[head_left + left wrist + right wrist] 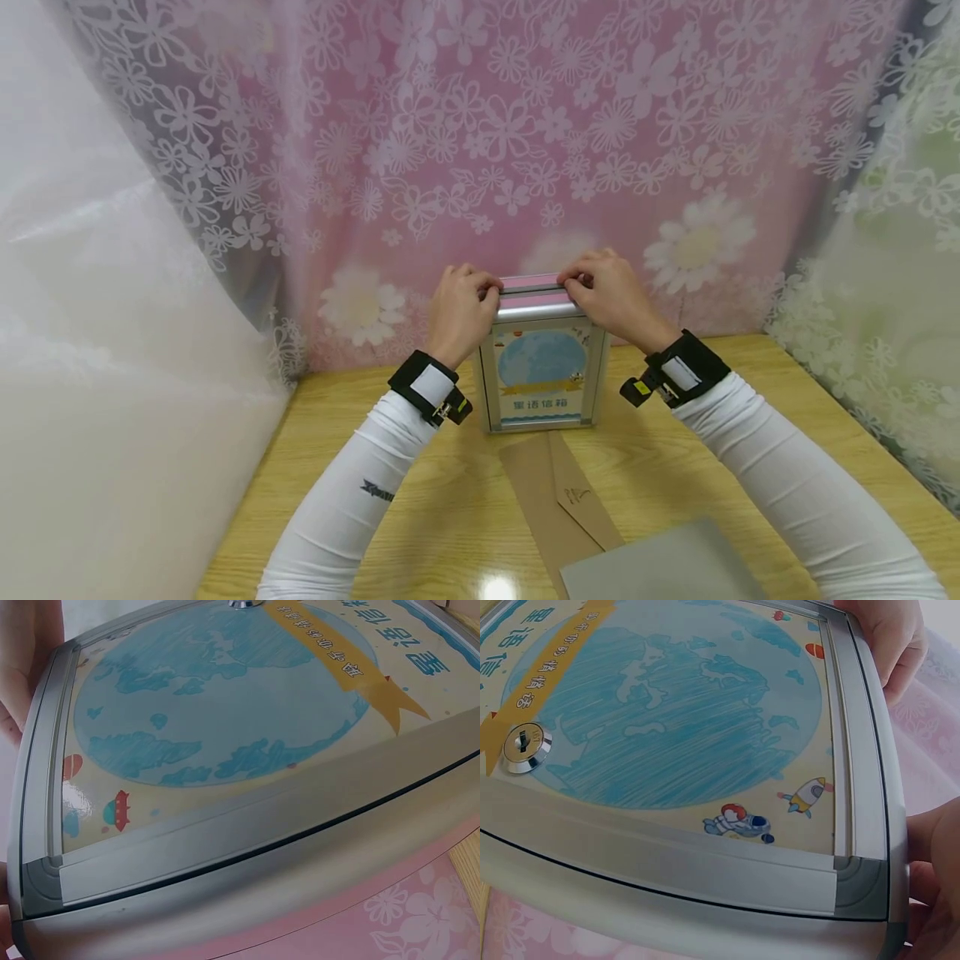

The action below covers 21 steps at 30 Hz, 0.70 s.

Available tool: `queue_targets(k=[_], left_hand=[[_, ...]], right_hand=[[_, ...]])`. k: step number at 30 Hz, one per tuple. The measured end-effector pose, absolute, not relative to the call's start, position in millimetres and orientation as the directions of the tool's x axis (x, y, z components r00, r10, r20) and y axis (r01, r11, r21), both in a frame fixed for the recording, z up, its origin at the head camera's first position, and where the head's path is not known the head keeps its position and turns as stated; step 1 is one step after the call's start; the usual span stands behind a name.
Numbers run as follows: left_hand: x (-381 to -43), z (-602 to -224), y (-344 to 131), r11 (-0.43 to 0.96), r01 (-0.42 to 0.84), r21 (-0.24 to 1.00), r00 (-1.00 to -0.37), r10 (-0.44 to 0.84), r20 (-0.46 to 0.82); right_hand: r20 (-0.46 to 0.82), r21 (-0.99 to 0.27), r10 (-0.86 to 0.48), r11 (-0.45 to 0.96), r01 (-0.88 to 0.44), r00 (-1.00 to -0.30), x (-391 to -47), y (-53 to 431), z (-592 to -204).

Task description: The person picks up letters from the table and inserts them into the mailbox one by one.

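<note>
A letter box with a silver metal frame stands upright on the table, its front bearing a blue globe picture and Chinese lettering. Its pink top has a dark narrow slot running across it. My left hand grips the top at the left corner, thumb and bent fingers at the edge. At the opposite corner, my right hand pinches the top the same way, its fingers curled beside the frame's corner. A round key lock sits on the front panel in the right wrist view.
A brown paper envelope lies in front of the box. Partly over its near end rests a flat grey sheet or folder. Behind the box hangs a pink flowered curtain; pale sheeting borders the wooden table at left.
</note>
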<state>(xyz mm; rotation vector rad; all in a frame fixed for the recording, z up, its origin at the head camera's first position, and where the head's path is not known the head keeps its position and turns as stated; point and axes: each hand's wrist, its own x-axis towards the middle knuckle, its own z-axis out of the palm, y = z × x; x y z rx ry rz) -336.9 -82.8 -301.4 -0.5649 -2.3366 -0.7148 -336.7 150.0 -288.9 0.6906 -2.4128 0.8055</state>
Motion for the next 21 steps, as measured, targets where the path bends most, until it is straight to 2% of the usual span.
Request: queue_targets(k=[12,21], left_hand=[[-336,-301,-83,0.756,0.549,0.356,-0.717,0.207,0.666],[-319,-298,-97,0.738,0.554,0.386,-0.704,0.167,0.691]], right_hand=[[0.616,-0.390,-0.310,0.678,-0.623,-0.724,-335,150,-289],[0.642,-0.422,-0.260,0.666,-0.615,-0.721,-328,162,-286]])
